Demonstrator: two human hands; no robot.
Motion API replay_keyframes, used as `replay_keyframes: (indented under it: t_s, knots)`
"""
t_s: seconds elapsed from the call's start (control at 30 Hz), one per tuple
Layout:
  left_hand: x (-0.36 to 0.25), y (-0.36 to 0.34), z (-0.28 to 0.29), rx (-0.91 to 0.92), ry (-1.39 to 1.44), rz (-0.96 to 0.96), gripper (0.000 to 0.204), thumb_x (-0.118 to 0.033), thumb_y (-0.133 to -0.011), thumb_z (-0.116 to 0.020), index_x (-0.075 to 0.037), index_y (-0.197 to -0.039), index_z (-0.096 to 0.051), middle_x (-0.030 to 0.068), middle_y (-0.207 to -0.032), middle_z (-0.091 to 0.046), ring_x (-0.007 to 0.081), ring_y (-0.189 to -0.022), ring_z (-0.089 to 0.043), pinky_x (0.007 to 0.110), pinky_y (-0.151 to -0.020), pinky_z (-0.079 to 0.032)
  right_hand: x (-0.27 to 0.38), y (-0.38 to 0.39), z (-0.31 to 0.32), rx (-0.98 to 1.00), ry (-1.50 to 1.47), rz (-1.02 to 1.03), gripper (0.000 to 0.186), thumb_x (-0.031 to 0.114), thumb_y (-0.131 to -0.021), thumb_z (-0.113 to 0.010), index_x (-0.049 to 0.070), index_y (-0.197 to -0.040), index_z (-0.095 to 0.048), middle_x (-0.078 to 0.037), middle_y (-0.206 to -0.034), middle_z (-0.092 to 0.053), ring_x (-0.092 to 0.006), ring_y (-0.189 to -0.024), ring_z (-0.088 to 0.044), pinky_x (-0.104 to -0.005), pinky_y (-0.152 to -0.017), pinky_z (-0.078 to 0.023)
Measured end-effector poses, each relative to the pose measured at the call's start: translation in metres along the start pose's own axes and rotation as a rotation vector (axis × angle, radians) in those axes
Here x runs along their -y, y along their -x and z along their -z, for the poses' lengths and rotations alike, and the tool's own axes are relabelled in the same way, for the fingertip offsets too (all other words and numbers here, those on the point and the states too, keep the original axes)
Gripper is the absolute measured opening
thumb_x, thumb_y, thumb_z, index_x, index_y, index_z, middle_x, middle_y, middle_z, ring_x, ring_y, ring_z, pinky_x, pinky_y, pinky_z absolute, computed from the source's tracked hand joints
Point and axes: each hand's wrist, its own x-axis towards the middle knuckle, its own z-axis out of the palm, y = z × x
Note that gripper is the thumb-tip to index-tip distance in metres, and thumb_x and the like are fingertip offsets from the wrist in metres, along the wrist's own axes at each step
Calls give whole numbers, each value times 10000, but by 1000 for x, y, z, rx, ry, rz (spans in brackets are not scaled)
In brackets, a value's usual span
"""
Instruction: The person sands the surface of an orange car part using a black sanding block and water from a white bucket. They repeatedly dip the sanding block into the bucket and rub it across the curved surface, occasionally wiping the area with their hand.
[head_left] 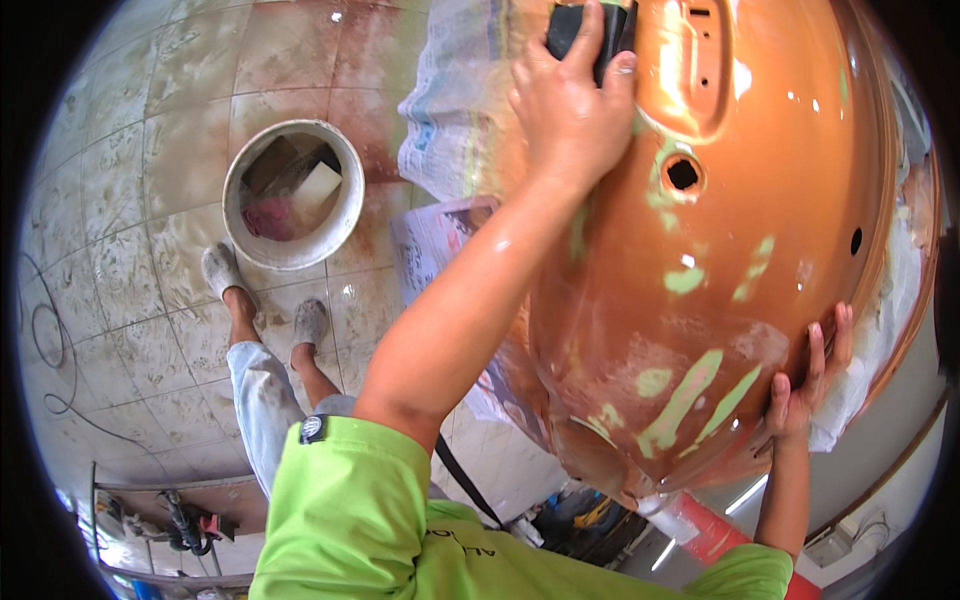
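A large orange car body panel (620, 320), wet and glossy, fills the right half of the view, with pale green patches showing through its paint. At the top, my left hand (575, 110) is closed around a black sanding block (567, 28) at the panel's left edge. Fingers cover part of the block, and its underside is hidden. My right hand (808, 385) lies against the panel's lower right side, fingers stretched out, holding nothing. Near the panel's middle is a round hole (683, 174), below a recessed area (705, 70).
A round white bucket (345, 225) stands on the wet tiled floor (185, 200), with a pale block and something pink inside. Masking paper and plastic sheeting (450, 110) hang along the panel's left edge. A dark cable (68, 365) curls at far left, above a rack of tools (185, 525).
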Motion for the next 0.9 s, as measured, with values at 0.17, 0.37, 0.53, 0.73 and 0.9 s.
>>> replay_keyframes:
  t_s: [0.17,0.37,0.53,0.73,0.9]
  knots:
    - [22,253,75,129,77,-12,636,-266,-961,-736,-172,-1569,-574,377,-1504,-476,536,-1337,-507,582,-1088,-409,8,-4,6,29,20,-15,622,494,-1061,-523,93,-1536,-547,-293,-1652,-385,-519,-1535,-332,-622,-1247,-260]
    - [19,90,27,129,25,-52,588,-328,-966,-729,-204,-1529,-609,332,-1466,-518,494,-1240,-566,540,-1022,-466,4,14,0,24,-45,-48,612,466,-1073,-517,106,-1567,-507,-281,-1684,-313,-513,-1560,-291,-619,-1273,-236]
    - [35,-30,-4,73,8,-112,463,-362,-993,-694,-202,-1427,-686,308,-1450,-558,486,-1235,-570,549,-1040,-467,-2,-2,-4,15,-116,-14,624,433,-1070,-540,101,-1593,-468,-270,-1715,-228,-483,-1597,-230,-604,-1298,-206]
    - [61,301,100,229,145,-53,632,-198,-880,-789,-201,-1496,-647,370,-1540,-447,525,-1347,-508,583,-1101,-378,8,3,8,69,-63,-39,617,424,-1081,-523,111,-1608,-453,-273,-1717,-233,-476,-1600,-231,-599,-1296,-207]
    - [44,70,22,65,72,-126,576,-309,-938,-747,-213,-1497,-645,295,-1458,-553,489,-1209,-586,553,-1027,-461,2,19,-8,7,-171,-62,633,437,-1084,-524,107,-1618,-442,-259,-1719,-231,-456,-1605,-235,-588,-1301,-204]
